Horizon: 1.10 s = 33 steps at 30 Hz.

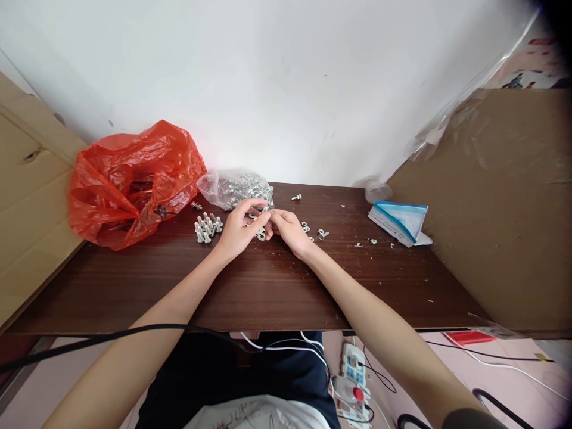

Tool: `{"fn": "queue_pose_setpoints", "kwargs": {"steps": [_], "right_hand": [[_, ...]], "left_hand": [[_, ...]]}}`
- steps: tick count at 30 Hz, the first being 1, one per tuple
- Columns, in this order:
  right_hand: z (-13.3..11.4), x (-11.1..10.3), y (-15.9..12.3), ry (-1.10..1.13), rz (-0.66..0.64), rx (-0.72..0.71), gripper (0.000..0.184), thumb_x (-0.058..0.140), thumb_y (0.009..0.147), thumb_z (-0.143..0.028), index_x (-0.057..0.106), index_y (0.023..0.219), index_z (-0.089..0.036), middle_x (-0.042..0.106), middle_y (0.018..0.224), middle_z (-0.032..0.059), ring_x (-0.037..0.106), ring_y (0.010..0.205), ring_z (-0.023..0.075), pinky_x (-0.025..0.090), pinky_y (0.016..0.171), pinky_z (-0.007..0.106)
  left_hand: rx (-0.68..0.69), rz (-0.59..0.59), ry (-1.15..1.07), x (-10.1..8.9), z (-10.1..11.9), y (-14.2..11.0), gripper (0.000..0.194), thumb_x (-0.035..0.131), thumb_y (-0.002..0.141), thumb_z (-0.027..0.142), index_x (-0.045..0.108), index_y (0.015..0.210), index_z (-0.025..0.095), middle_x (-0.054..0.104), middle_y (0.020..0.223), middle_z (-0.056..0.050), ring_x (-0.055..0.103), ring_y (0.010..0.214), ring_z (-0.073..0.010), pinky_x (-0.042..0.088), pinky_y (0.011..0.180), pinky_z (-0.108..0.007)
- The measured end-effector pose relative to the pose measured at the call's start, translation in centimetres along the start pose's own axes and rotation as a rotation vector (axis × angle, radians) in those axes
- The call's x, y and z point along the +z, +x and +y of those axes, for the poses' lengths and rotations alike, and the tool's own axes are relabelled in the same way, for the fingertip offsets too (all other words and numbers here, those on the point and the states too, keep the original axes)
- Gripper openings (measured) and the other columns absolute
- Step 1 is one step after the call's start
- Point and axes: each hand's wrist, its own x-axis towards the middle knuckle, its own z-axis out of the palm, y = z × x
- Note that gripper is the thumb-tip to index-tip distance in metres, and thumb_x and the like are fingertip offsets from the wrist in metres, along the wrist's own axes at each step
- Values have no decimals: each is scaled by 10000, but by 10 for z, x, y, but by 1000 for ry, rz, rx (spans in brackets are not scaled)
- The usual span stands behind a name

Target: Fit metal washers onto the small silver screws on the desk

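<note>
My left hand [241, 229] and my right hand [289, 231] meet above the table, fingertips almost touching. Between the left thumb and fingers is a small shiny metal piece [266, 209], which looks like a bolt and is partly covered. My right thumb and fingers are pinched together at the same spot, hiding what they hold. Below the hands lie several flat washers [261, 236]. Left of my left hand, several silver bolts [207, 227] stand clustered on the table. Close to my right hand are a few loose washers or nuts [305, 227] and a small bolt [324, 235].
A clear bag of metal hardware [243, 187] lies behind the hands, beside a red plastic bag [134, 190]. Another bolt [297, 197] lies farther back. A blue-and-white packet [399, 220] is at right. Cardboard [500, 208] walls both sides of the brown table [277, 292].
</note>
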Motion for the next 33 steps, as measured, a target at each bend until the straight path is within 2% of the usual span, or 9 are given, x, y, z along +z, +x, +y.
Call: {"fn": "queue_pose_setpoints", "kwargs": {"steps": [3,7,16,23,27,33], "right_hand": [[-1,0,-1,-4,-3,-10,288,544,828,-343,497,586,-193,517,484,-46,510,473,99,444,566,249],[-1,0,-1,-20,3,-2,287,553,825,-366,505,603,-191,515,482,-50,502,462,95,444,561,247],[0,0,1,-11,5,32,306,590,797,-451,563,656,-181,519,474,-50,503,456,100,450,551,253],[-1,0,-1,-8,-7,-11,306,567,814,-374,497,578,-193,513,482,-48,507,469,97,444,569,250],[-1,0,-1,-2,-9,-5,286,566,805,-365,508,585,-193,509,477,-50,500,463,98,446,564,252],[0,0,0,-6,5,30,301,598,785,-444,538,636,-189,516,485,-52,501,467,102,462,570,259]], "left_hand": [[-16,33,-22,0,-1,-1,248,673,777,315,564,960,188,622,1073,-68,594,901,-160,516,705,-269],[-22,31,-34,0,-3,-1,194,656,783,309,557,887,178,621,1010,-59,602,894,-159,520,714,-268],[-26,10,-5,1,-3,1,202,548,866,346,630,944,179,638,969,-61,605,867,-160,487,655,-249],[-27,27,-9,0,-1,-1,227,672,779,335,549,892,182,621,1001,-62,604,896,-165,515,692,-263],[-32,20,-8,0,-2,0,204,657,785,327,552,874,176,620,964,-60,605,894,-168,520,699,-268],[-26,-1,-14,0,-4,1,185,599,823,320,604,929,169,630,962,-66,604,898,-173,516,689,-264]]}}
